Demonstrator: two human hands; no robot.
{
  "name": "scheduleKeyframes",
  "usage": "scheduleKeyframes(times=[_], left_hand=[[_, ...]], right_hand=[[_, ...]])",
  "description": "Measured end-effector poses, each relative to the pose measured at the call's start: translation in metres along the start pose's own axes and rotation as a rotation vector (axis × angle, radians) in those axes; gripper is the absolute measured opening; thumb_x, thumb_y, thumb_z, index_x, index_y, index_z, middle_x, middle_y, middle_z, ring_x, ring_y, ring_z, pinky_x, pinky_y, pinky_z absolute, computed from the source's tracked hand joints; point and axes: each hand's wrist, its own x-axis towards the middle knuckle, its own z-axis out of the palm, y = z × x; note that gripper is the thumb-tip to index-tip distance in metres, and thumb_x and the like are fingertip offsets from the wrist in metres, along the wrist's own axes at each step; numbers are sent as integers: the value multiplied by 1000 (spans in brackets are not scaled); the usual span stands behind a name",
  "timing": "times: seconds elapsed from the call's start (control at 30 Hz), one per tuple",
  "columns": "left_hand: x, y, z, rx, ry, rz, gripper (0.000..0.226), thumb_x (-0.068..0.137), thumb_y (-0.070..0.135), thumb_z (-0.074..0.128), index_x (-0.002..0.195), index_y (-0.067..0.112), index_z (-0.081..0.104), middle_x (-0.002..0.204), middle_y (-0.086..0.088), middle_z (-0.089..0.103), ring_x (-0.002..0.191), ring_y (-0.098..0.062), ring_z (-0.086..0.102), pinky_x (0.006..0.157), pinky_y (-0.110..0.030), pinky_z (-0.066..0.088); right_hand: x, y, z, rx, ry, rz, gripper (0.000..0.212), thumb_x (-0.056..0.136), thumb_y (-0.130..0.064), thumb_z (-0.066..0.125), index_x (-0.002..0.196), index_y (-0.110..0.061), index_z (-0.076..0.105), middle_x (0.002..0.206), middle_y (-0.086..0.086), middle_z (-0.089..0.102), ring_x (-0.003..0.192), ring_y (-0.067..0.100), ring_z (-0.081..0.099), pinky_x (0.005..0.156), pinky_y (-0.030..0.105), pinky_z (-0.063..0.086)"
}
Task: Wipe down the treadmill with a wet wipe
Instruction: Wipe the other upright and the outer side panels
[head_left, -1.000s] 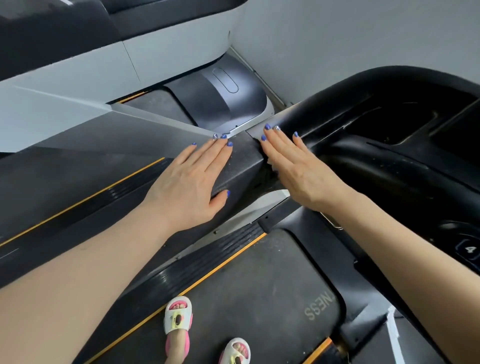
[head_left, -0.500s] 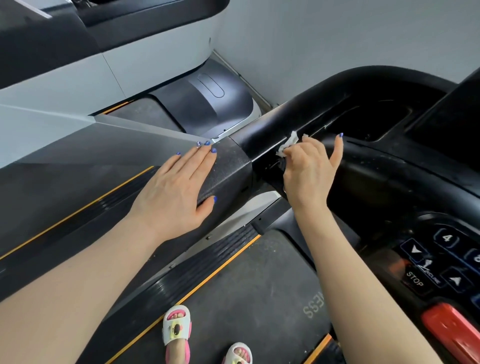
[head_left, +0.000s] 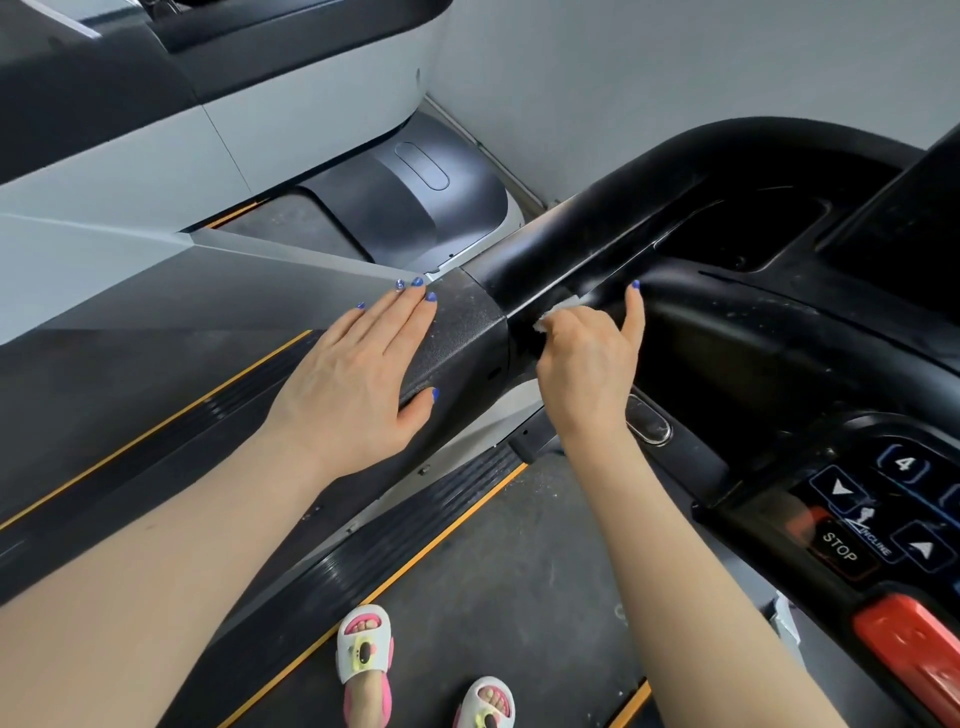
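Observation:
The black treadmill handrail (head_left: 613, 228) runs from the centre up to the right, joined to a textured grey upright cover (head_left: 467, 332). My left hand (head_left: 358, 374) lies flat on that cover, fingers straight. My right hand (head_left: 587, 358) grips a crumpled white wet wipe (head_left: 558, 312) against the groove under the handrail, with one finger stretched up onto the black inner bar. Most of the wipe is hidden inside the fist.
The treadmill console (head_left: 883, 509) with STOP and incline buttons and a red key sits at the lower right. The running belt (head_left: 483, 597) and my sandalled feet (head_left: 366, 654) are below. A second treadmill (head_left: 208, 130) stands close on the left, a grey wall behind.
A second ago my right hand lay flat on the handrail joint; it has since curled round the wipe and shifted right along the groove. My left hand stays flat on the cover.

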Motion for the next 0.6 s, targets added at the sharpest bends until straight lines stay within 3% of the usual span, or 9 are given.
scheduleKeyframes(times=[0.07,0.17,0.3,0.4,0.5,0.6], left_hand=[[0,-1,0,-3,0,-2,79,91,49,44,158,10,28,165,-8,26,151,-22,28,120,-37,20],[1,0,-1,-16,-4,-4,80,91,48,46,158,10,28,165,-8,26,151,-23,28,119,-36,19],[0,1,-3,-23,-8,-11,80,91,48,45,159,11,26,166,-7,24,152,-21,24,120,-35,17],[0,2,-2,-25,-2,-15,80,92,47,46,160,10,24,167,-6,22,153,-19,21,122,-35,17],[0,1,-1,-26,-8,-6,79,96,43,52,160,10,21,168,-5,18,154,-18,18,123,-36,18],[-1,1,-1,-23,-17,-13,81,95,43,55,161,11,19,168,-4,17,155,-18,17,123,-36,17]], right_hand=[[-3,-4,1,50,-3,-21,22,71,12,68,77,-8,75,66,4,67,66,26,64,121,46,13],[-26,1,1,182,71,-40,24,74,17,66,80,-5,72,73,7,69,69,28,65,114,45,32],[-58,-25,11,393,235,22,16,84,14,63,88,1,71,104,13,75,101,22,67,106,40,46],[-68,-54,24,507,242,113,24,91,10,53,106,4,71,119,16,71,116,22,64,114,34,40],[-86,-74,30,629,137,214,44,91,15,48,133,5,60,143,11,54,138,19,47,123,39,26],[-91,-68,33,684,140,224,41,94,10,44,129,3,64,138,8,58,134,10,46,120,42,30]])
